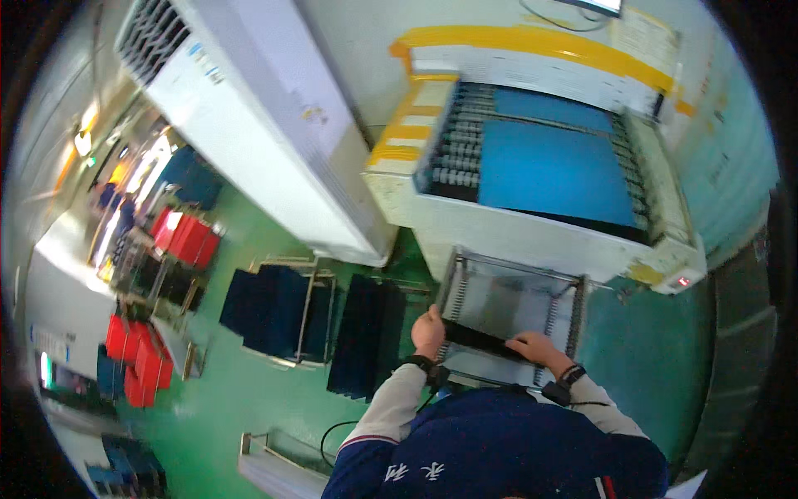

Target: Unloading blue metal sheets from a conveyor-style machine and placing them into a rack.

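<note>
Between my two hands is a thin dark panel [484,339], seen nearly edge-on as a narrow black strip. My left hand [429,334] is closed on its left end, the thumb towards the far side. At the other end my right hand [534,346] has its fingers wrapped on the panel's edge. Beneath and around the panel stands a metal-framed rack [460,291] with toothed, spring-like side rails. The panel lies across the near part of this rack; whether it sits in the slots cannot be made out.
Beyond the rack stands a white roller conveyor [532,218] carrying bright blue sheets [553,166]. Racks of dark panels [278,312] and another dark stack [366,333] stand on the green floor to my left. A tall white cabinet unit [274,125] rises at far left. Red bins [187,237] are farther off.
</note>
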{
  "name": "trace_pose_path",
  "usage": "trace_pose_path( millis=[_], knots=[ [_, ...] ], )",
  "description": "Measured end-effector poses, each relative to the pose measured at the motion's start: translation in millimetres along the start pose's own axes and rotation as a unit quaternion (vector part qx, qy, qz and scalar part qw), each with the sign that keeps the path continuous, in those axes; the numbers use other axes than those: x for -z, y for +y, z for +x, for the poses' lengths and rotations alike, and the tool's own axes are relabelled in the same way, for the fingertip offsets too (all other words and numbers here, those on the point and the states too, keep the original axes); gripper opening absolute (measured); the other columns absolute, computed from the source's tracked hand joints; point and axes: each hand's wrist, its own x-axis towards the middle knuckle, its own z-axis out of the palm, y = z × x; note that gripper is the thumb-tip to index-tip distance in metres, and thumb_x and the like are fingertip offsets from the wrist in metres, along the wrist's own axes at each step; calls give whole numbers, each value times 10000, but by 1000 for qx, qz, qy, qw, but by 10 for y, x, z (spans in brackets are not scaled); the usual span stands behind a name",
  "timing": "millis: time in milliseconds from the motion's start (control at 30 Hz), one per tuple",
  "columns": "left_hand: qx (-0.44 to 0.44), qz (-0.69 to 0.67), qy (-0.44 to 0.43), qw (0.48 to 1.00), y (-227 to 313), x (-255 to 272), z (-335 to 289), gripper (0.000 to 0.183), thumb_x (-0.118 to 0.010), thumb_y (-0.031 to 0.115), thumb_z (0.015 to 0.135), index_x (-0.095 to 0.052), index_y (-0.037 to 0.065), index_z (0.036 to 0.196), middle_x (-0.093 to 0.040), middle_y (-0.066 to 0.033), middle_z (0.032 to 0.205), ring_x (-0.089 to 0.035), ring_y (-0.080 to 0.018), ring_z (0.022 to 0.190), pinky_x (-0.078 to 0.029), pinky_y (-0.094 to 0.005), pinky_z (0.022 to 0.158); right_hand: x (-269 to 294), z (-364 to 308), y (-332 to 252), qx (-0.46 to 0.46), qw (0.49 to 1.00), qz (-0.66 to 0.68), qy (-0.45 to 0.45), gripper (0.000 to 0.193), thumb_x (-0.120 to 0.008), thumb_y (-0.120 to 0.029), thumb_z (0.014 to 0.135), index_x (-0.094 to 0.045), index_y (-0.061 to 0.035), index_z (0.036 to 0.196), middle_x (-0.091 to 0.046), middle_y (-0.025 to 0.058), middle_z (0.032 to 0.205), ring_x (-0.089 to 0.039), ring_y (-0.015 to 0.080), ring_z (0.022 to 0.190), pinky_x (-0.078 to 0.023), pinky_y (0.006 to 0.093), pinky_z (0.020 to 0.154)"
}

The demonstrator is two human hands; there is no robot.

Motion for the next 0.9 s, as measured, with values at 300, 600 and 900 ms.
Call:
trace_pose_path(
  millis=[300,600,900],
  knots=[
    [-26,27,27,999,-68,-53,25,636,-346,483,1027,-721,2,848,-687,-251,833,-645,-459,814,-493,-549,726,16,-12,-41,-13,999,-19,26,512,-557,-563,935,-744,-87,964,-712,161,952,-662,369,937,-506,456,801],
    [-12,33,30,999,-70,-39,38,636,-340,484,1029,-714,4,845,-684,-249,841,-641,-461,818,-488,-552,732,8,57,-170,-8,992,-120,21,513,-512,-519,954,-725,-56,893,-696,194,898,-642,423,883,-495,510,774],
    [-1,25,20,999,-47,-28,28,640,-346,514,1029,-726,12,910,-687,-246,890,-633,-447,869,-475,-533,755,11,64,-129,41,996,-64,48,587,-561,-598,911,-744,-42,873,-702,189,865,-654,398,854,-501,479,756]
  ],
)
